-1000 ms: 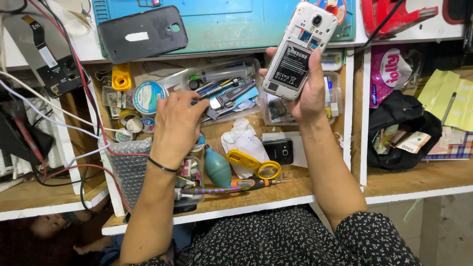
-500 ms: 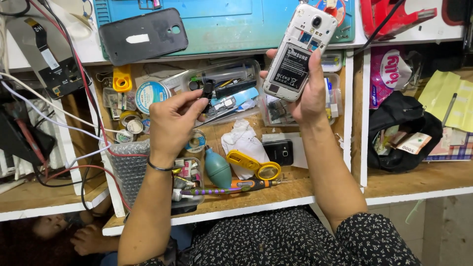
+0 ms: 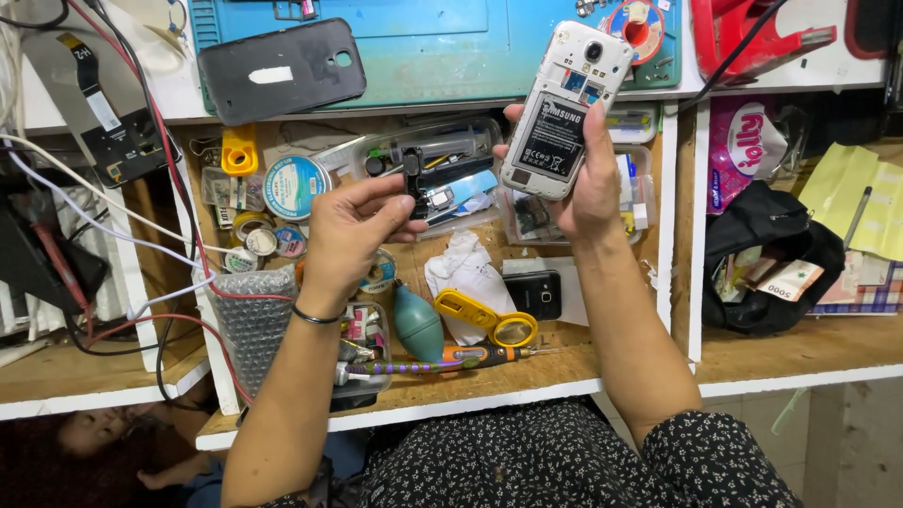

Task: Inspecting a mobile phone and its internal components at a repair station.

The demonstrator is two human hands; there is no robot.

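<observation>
Over a cluttered repair bench with an open wooden drawer (image 3: 527,376) of tools and a teal work mat (image 3: 423,42) above it, a person holds two things up. The right hand (image 3: 588,174) is wrapped around a white phone (image 3: 564,108) with its back cover off — long axis nearly upright, camera end tilted away. The left hand (image 3: 353,230) pinches a small dark part (image 3: 412,174) between thumb and fingertips, just left of the phone and level with its lower end. The black back cover (image 3: 280,71) lies on the mat, well apart.
</observation>
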